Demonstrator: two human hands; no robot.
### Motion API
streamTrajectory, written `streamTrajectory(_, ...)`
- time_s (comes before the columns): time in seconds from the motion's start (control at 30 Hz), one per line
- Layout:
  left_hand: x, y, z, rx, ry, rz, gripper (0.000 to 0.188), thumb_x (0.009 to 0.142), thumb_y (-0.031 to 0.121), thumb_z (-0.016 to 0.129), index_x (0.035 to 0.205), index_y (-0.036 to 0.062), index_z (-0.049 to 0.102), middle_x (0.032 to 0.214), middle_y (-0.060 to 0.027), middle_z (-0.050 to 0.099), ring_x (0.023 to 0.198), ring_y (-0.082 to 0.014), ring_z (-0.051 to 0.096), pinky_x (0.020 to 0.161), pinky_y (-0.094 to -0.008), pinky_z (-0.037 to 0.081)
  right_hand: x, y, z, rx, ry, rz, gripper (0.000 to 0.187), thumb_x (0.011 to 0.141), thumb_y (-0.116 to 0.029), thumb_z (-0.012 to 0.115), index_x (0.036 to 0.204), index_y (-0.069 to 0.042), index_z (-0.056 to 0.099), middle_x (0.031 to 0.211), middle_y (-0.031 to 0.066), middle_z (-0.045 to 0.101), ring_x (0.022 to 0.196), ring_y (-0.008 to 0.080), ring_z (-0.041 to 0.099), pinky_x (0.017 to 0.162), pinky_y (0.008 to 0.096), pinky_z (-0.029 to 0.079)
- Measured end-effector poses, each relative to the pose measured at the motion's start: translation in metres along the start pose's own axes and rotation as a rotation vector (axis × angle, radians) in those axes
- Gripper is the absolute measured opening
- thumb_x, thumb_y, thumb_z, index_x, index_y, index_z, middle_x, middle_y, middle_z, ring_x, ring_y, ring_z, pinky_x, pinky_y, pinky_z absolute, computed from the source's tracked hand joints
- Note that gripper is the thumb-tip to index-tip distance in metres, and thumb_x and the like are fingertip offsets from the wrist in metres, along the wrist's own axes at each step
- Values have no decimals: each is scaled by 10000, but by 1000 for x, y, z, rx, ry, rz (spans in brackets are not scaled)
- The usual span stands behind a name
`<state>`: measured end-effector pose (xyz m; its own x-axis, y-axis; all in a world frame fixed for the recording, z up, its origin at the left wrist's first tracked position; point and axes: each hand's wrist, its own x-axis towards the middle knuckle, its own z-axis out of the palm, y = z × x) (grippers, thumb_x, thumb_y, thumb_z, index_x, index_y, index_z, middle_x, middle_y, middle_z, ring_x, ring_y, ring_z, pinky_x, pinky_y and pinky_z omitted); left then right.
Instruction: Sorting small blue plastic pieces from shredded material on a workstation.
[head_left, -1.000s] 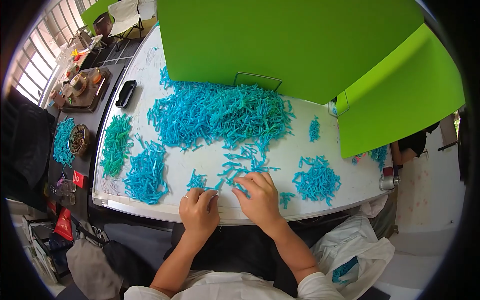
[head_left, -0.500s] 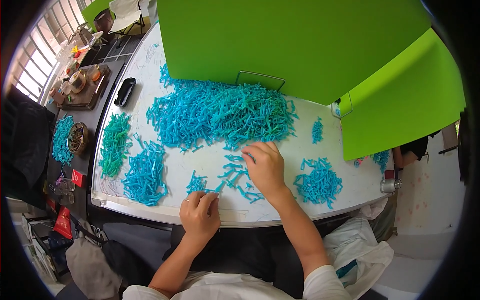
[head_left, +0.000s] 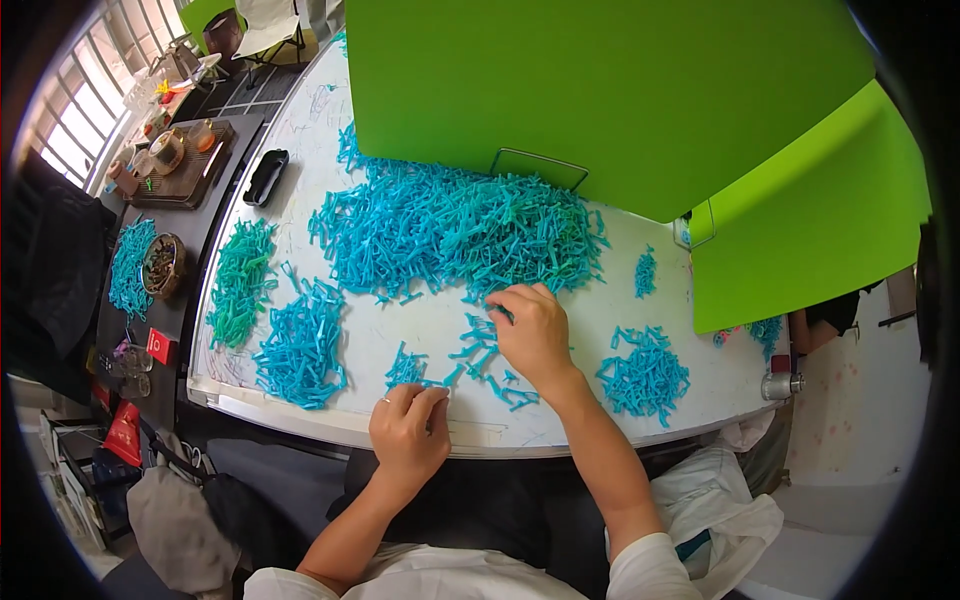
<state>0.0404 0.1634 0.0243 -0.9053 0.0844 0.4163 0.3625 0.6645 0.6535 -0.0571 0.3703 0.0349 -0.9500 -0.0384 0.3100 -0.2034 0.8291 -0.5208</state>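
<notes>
Head view: thin, bent, smooth blue-green strips (head_left: 480, 334) loose mid-frame on white table (head_left: 600, 312), too jumbled to count, long axes mixed, one near left fingertips slanting up-right. Left hand (head_left: 408, 430), lower center: fingers pinched narrow, can't tell if holding. Right hand (head_left: 533, 335), center: fingers curled, grip hidden. One tangled heap (head_left: 450, 225) above, five smaller piles (head_left: 303, 345) in clear view, two flat green panels (head_left: 610, 100) upper right

I note a large green panel (head_left: 610, 100) standing upright, with a second green panel (head_left: 820, 220) angled at its right. At left I record a dark side table (head_left: 199, 228) bearing a brown tea tray (head_left: 184, 192), a round basket (head_left: 181, 262) and a red box (head_left: 160, 346); a pale folding chair (head_left: 265, 32) and barred window (head_left: 78, 115) also register.
</notes>
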Motion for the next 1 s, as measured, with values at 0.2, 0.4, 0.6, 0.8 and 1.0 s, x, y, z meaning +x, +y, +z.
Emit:
streamTrajectory(0.2,0,0,0,-5,10,-4,221,768,-4,809,941,112,734,888,-42,653,770,-250,642,652,-380,445,4,2,-11,-44,77,45,114,809,-49,792,916,-89,795,933,85,748,902,324,665,793,431,544)
streamTrajectory(0.4,0,0,0,-1,2,-7,219,768,-2,810,939,114,736,893,-45,655,765,-256,642,647,-383,450,13,-7,-6,-54,144,13,122,778,-54,826,883,-93,777,926,74,727,900,315,666,785,424,543)
streamTrajectory(0.6,0,0,0,0,8,4,207,775,5,804,935,115,732,887,-43,648,753,-260,639,646,-388,457,26,-21,5,-91,182,-68,174,754,-56,847,906,-104,777,968,55,721,901,299,662,766,419,547)
streamTrajectory(0.8,-1,1,-1,-1,-2,-28,208,775,-19,792,932,105,734,894,-55,675,773,-273,656,668,-394,472,45,-34,31,-161,167,-311,191,790,-26,782,973,-78,764,957,37,706,879,278,647,716,385,563)
streamTrajectory(1.0,-1,1,-2,-11,-6,-34,205,774,-18,804,925,102,734,896,-54,673,773,-272,656,665,-390,471,49,-29,46,-375,84,-287,186,793,-18,750,972,-71,751,927,49,691,873,274,644,690,387,568)
